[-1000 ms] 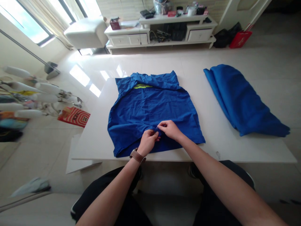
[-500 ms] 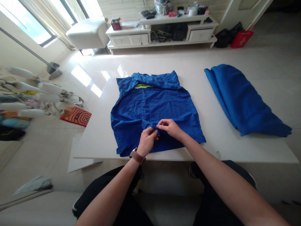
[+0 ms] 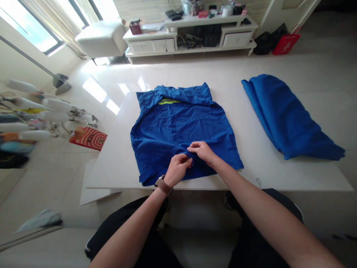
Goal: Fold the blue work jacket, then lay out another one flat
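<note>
A blue work jacket (image 3: 192, 123) with a button front and a yellow-green strip near its collar lies spread on the white table (image 3: 117, 163). Its hem is toward me. My left hand (image 3: 180, 167), with a brown-strapped watch at the wrist, pinches the front placket near the hem. Just right of it and slightly farther away, my right hand (image 3: 203, 152) pinches the same placket between thumb and index finger. Whether a button is between the fingers is hidden. Two small buttons show higher up the front.
A folded blue cloth (image 3: 287, 119) lies at the table's right. Beyond the floor stands a white TV cabinet (image 3: 153, 46) with items on top. At left are a red-striped paper bag (image 3: 89, 137) and a chandelier-like frame of white tubes (image 3: 58, 106). The table's front edge runs close to my knees.
My left hand has shifted slightly right and nearer to me, its fingers still on the jacket's placket. My right hand has barely moved. The view has tilted a little.
</note>
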A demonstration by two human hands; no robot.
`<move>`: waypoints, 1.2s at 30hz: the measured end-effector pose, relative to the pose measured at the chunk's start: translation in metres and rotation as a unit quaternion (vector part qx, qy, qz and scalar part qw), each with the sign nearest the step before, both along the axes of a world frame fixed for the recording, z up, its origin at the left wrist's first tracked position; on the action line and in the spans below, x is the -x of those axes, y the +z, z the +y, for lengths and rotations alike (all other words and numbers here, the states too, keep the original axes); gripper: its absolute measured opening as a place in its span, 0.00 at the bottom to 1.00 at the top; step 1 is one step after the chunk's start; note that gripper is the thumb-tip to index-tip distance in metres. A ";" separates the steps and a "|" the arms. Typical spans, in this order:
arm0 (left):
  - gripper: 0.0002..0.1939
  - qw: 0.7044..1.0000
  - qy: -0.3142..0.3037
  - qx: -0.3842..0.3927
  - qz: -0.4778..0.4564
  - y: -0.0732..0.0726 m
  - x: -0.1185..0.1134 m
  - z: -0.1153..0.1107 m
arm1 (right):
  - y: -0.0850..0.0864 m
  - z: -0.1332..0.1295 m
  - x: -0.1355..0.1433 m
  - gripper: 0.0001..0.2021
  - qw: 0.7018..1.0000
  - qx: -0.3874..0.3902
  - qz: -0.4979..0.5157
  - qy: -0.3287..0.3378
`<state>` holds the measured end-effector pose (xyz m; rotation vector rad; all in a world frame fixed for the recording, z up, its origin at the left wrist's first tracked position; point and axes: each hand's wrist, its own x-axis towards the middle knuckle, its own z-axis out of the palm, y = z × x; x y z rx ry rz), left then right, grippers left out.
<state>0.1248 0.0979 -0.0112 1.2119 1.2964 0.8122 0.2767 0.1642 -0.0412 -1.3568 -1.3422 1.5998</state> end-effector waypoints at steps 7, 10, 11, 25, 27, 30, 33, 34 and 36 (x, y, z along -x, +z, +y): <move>0.13 0.954 -0.141 -0.065 0.258 0.010 0.013 -0.001 | 0.001 -0.001 -0.001 0.15 0.998 -0.055 -0.033 0.017; 0.11 0.898 -0.185 -0.007 0.400 0.004 0.038 0.007 | 0.005 -0.002 -0.006 0.18 0.994 -0.065 -0.049 0.069; 0.08 0.870 -0.186 0.002 0.456 0.001 0.047 0.009 | 0.005 -0.003 -0.008 0.20 0.992 -0.071 -0.072 0.080; 0.08 0.820 -0.202 0.036 0.535 -0.033 0.130 0.005 | -0.011 -0.024 -0.030 0.17 0.853 -0.214 -0.355 0.317; 0.07 0.822 -0.199 0.031 0.533 -0.032 0.133 0.004 | -0.014 -0.024 -0.031 0.14 0.845 -0.222 -0.365 0.323; 0.07 0.820 -0.217 0.050 0.527 -0.026 0.148 0.002 | -0.017 -0.024 -0.032 0.10 0.844 -0.233 -0.357 0.325; 0.04 0.785 -0.222 0.157 0.557 -0.017 0.184 -0.002 | -0.018 -0.024 -0.032 0.10 0.851 -0.231 -0.342 0.323; 0.04 0.768 -0.213 0.196 0.572 -0.014 0.197 -0.003 | -0.017 -0.024 -0.032 0.10 0.851 -0.231 -0.342 0.323; 0.03 0.748 -0.191 0.244 0.587 -0.009 0.216 -0.005 | -0.016 -0.026 -0.031 0.11 0.848 -0.230 -0.350 0.324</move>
